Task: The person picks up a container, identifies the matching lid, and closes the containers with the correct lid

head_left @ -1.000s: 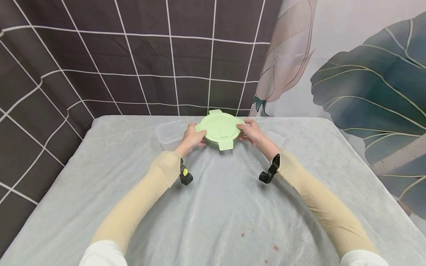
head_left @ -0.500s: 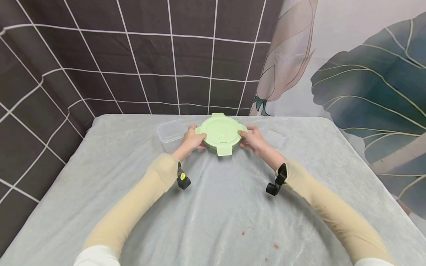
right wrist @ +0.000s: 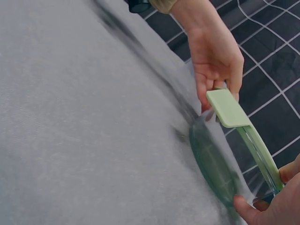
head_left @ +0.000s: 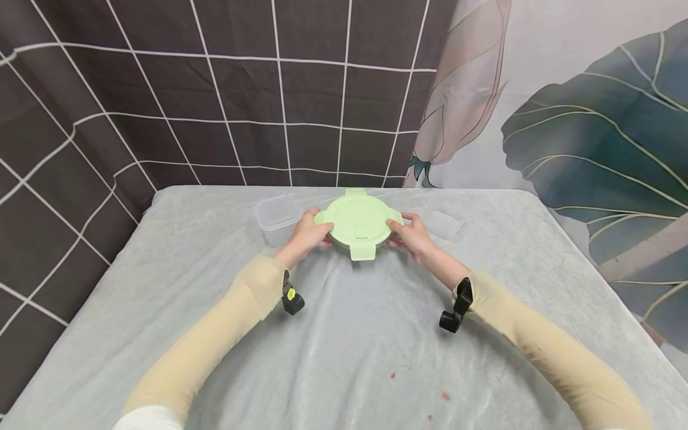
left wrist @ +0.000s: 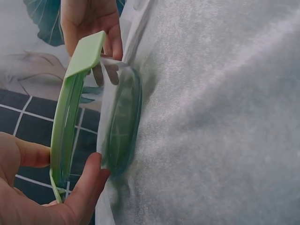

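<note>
A round glass food container (left wrist: 125,117) with a light green lid (head_left: 357,214) is at the far middle of the table in the head view. The lid's side flaps stick out flat. My left hand (head_left: 306,235) grips its left side, thumb on the lid's edge and fingers lower down against the glass. On the opposite side my right hand (head_left: 415,239) grips in the same way. Both wrist views show the clear bowl close above or on the cloth; whether it touches, I cannot tell. Its inside is hard to make out.
A clear plastic box (head_left: 276,216) stands just left of my left hand. Behind my right hand lies another clear plastic piece (head_left: 445,224), partly hidden. Grey cloth (head_left: 349,346) covers the table, whose far edge meets a dark gridded curtain (head_left: 226,89).
Both hands have brought the green-lidded container a little nearer to me from the table's far edge. The right forearm has swung slightly outward. The two clear plastic pieces have stayed put.
</note>
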`<state>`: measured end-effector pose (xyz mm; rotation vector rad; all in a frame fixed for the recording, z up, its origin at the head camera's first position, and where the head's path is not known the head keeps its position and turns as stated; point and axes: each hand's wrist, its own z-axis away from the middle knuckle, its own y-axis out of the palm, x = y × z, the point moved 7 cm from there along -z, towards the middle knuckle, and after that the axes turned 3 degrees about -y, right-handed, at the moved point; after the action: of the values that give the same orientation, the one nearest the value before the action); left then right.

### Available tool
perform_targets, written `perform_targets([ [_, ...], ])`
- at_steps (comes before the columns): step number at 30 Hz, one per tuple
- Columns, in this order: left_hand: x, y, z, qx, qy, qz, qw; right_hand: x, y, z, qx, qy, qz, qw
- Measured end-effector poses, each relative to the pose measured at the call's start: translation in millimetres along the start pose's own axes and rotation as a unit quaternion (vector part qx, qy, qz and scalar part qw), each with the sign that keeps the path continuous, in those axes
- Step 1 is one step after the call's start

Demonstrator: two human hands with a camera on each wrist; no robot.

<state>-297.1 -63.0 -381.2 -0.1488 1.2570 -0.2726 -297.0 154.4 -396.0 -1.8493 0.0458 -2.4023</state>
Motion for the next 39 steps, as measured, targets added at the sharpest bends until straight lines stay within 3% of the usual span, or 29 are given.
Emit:
perform_targets([
  [9, 1.3, 1.6, 4.9, -0.006, 0.014, -0.049, 0.9987, 0.0, -0.6, 3.0, 0.019, -0.009, 0.033, 0.999],
  [13, -2.3, -1.2, 7.8, -0.037, 0.047, -0.129, 0.9899, 4.6, -1.7, 3.3, 0.027, -0.039, 0.09, 0.995],
  [15, -6.1, -1.7, 9.8, -0.058, 0.082, -0.184, 0.9778, 7.6, -3.9, 3.5, 0.025, -0.064, 0.139, 0.988],
  [17, -10.3, -0.7, 12.5, -0.075, 0.124, -0.231, 0.9621, 11.8, -6.8, 3.6, 0.018, -0.096, 0.202, 0.974],
  [22, -20.3, 6.9, 20.8, -0.088, 0.196, -0.315, 0.9246, 31.7, -7.3, 5.8, -0.007, -0.211, 0.336, 0.918],
  [24, -25.4, 9.5, 23.7, -0.095, 0.219, -0.348, 0.9064, 40.5, -4.6, 7.3, -0.013, -0.256, 0.356, 0.899],
  [26, -30.6, 13.2, 25.9, -0.092, 0.245, -0.377, 0.8884, 47.4, -1.4, 7.9, -0.015, -0.289, 0.361, 0.887],
  [28, -34.4, 18.5, 27.1, -0.076, 0.268, -0.401, 0.8729, 52.1, 1.9, 6.5, -0.015, -0.313, 0.362, 0.878],
  [30, -35.9, 24.8, 27.6, -0.048, 0.284, -0.416, 0.8626, 55.2, 5.0, 2.9, -0.012, -0.329, 0.364, 0.871],
  [34, -34.1, 36.2, 27.4, 0.006, 0.296, -0.435, 0.8501, 62.3, 12.6, -8.5, 0.006, -0.348, 0.369, 0.862],
  [39, -31.4, 45.7, 27.2, 0.033, 0.325, -0.437, 0.8378, 73.5, 20.6, -25.3, 0.039, -0.358, 0.377, 0.853],
])
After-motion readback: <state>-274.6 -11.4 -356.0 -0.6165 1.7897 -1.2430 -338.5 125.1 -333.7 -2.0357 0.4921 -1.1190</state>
